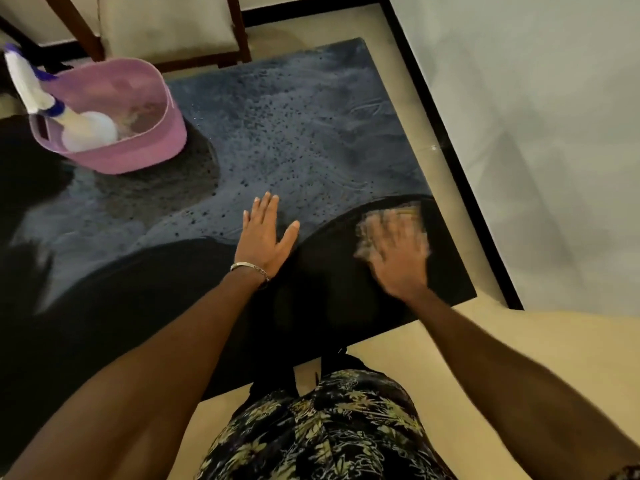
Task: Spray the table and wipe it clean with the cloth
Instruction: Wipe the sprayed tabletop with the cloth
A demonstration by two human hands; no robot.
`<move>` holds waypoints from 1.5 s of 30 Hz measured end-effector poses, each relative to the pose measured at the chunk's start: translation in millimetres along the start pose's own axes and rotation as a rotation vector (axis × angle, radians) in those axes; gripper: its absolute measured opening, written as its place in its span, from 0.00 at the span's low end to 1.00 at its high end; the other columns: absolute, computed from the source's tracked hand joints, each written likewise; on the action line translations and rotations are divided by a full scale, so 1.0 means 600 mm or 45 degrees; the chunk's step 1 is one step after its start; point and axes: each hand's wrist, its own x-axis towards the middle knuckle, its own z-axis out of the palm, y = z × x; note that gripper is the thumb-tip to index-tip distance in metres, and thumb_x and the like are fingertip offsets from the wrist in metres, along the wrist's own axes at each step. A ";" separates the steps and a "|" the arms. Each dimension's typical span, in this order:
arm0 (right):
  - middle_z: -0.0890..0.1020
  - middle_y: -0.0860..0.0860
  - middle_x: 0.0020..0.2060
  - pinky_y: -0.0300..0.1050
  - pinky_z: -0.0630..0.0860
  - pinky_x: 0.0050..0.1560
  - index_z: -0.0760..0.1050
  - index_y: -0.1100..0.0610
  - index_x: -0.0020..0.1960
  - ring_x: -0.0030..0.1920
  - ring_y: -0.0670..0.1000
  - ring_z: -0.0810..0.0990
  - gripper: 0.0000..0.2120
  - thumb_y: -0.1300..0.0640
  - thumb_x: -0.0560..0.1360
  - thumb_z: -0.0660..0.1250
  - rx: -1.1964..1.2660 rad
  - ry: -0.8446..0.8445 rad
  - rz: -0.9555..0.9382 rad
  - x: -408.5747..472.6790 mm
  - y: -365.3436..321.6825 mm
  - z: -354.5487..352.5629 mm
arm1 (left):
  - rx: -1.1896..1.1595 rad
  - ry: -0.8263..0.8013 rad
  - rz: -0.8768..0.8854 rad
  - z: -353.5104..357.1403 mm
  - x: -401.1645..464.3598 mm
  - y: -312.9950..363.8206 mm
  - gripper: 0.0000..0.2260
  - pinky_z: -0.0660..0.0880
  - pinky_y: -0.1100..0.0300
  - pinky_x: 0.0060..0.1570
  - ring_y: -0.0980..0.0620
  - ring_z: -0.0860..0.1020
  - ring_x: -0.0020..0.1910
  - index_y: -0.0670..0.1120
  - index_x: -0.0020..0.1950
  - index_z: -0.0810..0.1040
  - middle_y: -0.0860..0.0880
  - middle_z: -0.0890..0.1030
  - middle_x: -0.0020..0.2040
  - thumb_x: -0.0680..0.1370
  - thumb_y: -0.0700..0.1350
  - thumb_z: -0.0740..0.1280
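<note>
Table (311, 133), dark and glossy, fills most of our view, its far half filmed with a pale, speckled layer of spray while a darker cleared arc shows at the near right corner. We stand at its near edge, both arms reaching forward over the top.

At the far left sits a pink basket (166, 109), resting on the tabletop, with a white spray bottle (86, 133) propped inside it, its nozzle end leaning out over the rim to the left.

Our left hand (263, 237) lies flat on the surface, fingers spread and holding nothing, at the boundary between cleared and filmed areas. Our right hand (398, 251) is blurred with motion near the right edge, palm down and fingers splayed, pressing the cloth (407, 212) onto the table; only a yellowish sliver of it shows beyond the fingertips, so we cannot tell how it is folded.

We judge the wiping well under way but far from finished: the uncleared film lies ahead and to the left of the right hand, stretching away toward the far edge and the basket. The right hand holds the cloth, so strokes would need to travel forward and leftward.
</note>
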 end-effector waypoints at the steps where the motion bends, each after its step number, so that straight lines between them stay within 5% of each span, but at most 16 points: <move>1: 0.45 0.50 0.82 0.72 0.46 0.75 0.41 0.40 0.81 0.81 0.59 0.42 0.32 0.41 0.81 0.51 0.031 -0.004 0.160 0.003 0.034 -0.011 | -0.001 -0.010 0.010 -0.002 -0.004 -0.007 0.36 0.39 0.53 0.75 0.53 0.43 0.78 0.47 0.79 0.51 0.50 0.49 0.80 0.77 0.66 0.48; 4: 0.45 0.52 0.82 0.72 0.46 0.74 0.42 0.42 0.81 0.80 0.60 0.41 0.32 0.43 0.82 0.53 0.079 0.017 0.439 0.001 0.041 -0.020 | -0.029 -0.022 0.011 -0.017 -0.018 -0.040 0.36 0.38 0.53 0.75 0.52 0.44 0.78 0.47 0.79 0.51 0.49 0.50 0.80 0.77 0.66 0.48; 7: 0.46 0.53 0.82 0.72 0.44 0.74 0.44 0.44 0.82 0.80 0.61 0.42 0.33 0.44 0.81 0.55 0.087 0.064 0.570 0.005 -0.068 -0.009 | -0.020 -0.024 -0.005 -0.037 -0.032 -0.081 0.36 0.39 0.53 0.75 0.52 0.43 0.78 0.46 0.79 0.49 0.49 0.49 0.80 0.77 0.66 0.48; 14: 0.39 0.49 0.81 0.71 0.34 0.73 0.41 0.43 0.81 0.80 0.57 0.36 0.33 0.40 0.80 0.49 -0.023 -0.135 -0.213 -0.004 -0.452 0.044 | 0.057 0.048 -0.015 -0.110 -0.061 -0.175 0.35 0.38 0.51 0.76 0.52 0.41 0.78 0.47 0.79 0.47 0.50 0.46 0.80 0.78 0.65 0.49; 16: 0.44 0.50 0.81 0.70 0.34 0.73 0.45 0.46 0.82 0.80 0.58 0.38 0.34 0.39 0.79 0.48 -0.106 -0.222 -0.478 -0.028 -0.529 0.057 | 0.084 0.073 -0.039 -0.130 -0.066 -0.200 0.34 0.39 0.49 0.76 0.51 0.42 0.78 0.47 0.79 0.48 0.49 0.47 0.80 0.78 0.63 0.50; 19: 0.61 0.52 0.79 0.68 0.42 0.76 0.61 0.47 0.78 0.80 0.60 0.51 0.28 0.41 0.80 0.52 -0.097 -0.260 -0.879 -0.052 -0.557 0.063 | 0.107 0.103 -0.083 -0.150 -0.072 -0.236 0.34 0.39 0.48 0.76 0.50 0.42 0.78 0.47 0.79 0.49 0.49 0.47 0.80 0.78 0.63 0.51; 21: 0.61 0.50 0.79 0.67 0.46 0.77 0.64 0.43 0.77 0.80 0.57 0.51 0.26 0.41 0.80 0.55 -0.084 -0.195 -0.950 -0.041 -0.516 0.057 | 0.127 0.121 -0.096 -0.158 -0.071 -0.254 0.34 0.40 0.48 0.76 0.50 0.43 0.78 0.47 0.79 0.49 0.49 0.47 0.80 0.79 0.63 0.51; 28: 0.46 0.48 0.82 0.73 0.44 0.74 0.43 0.38 0.81 0.81 0.58 0.42 0.31 0.41 0.81 0.52 0.020 0.003 0.326 0.048 -0.227 0.001 | 0.077 0.101 -0.096 -0.149 -0.064 -0.261 0.35 0.40 0.48 0.76 0.50 0.43 0.78 0.47 0.79 0.49 0.49 0.48 0.80 0.78 0.65 0.50; 32: 0.45 0.52 0.82 0.73 0.45 0.74 0.44 0.42 0.81 0.80 0.62 0.43 0.33 0.41 0.79 0.48 0.113 0.015 0.625 0.039 -0.249 0.003 | 0.067 0.085 -0.101 -0.137 -0.078 -0.265 0.35 0.39 0.50 0.76 0.50 0.42 0.78 0.47 0.79 0.48 0.49 0.48 0.80 0.78 0.65 0.49; 34: 0.46 0.52 0.82 0.72 0.44 0.74 0.45 0.44 0.82 0.80 0.62 0.45 0.34 0.42 0.78 0.50 0.050 0.021 0.464 0.005 -0.334 0.024 | 0.059 0.089 -0.116 -0.138 -0.083 -0.272 0.34 0.39 0.50 0.76 0.50 0.42 0.78 0.47 0.79 0.48 0.49 0.48 0.80 0.78 0.64 0.50; 38: 0.48 0.49 0.81 0.74 0.44 0.73 0.48 0.42 0.81 0.80 0.59 0.47 0.34 0.42 0.76 0.53 -0.041 -0.060 -0.288 -0.097 -0.514 0.082 | 0.066 0.077 -0.119 -0.149 -0.081 -0.283 0.35 0.39 0.50 0.76 0.50 0.42 0.78 0.47 0.79 0.48 0.49 0.47 0.80 0.79 0.65 0.49; 42: 0.53 0.47 0.81 0.71 0.48 0.75 0.52 0.38 0.80 0.81 0.56 0.48 0.31 0.42 0.78 0.57 -0.072 -0.177 -0.919 -0.132 -0.526 0.099 | 0.085 0.083 -0.126 -0.155 -0.074 -0.290 0.35 0.40 0.48 0.76 0.50 0.43 0.78 0.46 0.79 0.49 0.48 0.49 0.80 0.79 0.65 0.49; 45: 0.48 0.46 0.81 0.70 0.48 0.75 0.48 0.38 0.80 0.81 0.54 0.45 0.32 0.41 0.79 0.55 -0.133 -0.142 -0.781 -0.095 -0.429 0.077 | 0.099 0.078 -0.111 -0.157 -0.068 -0.295 0.34 0.40 0.49 0.76 0.50 0.43 0.78 0.46 0.79 0.49 0.49 0.49 0.80 0.79 0.64 0.49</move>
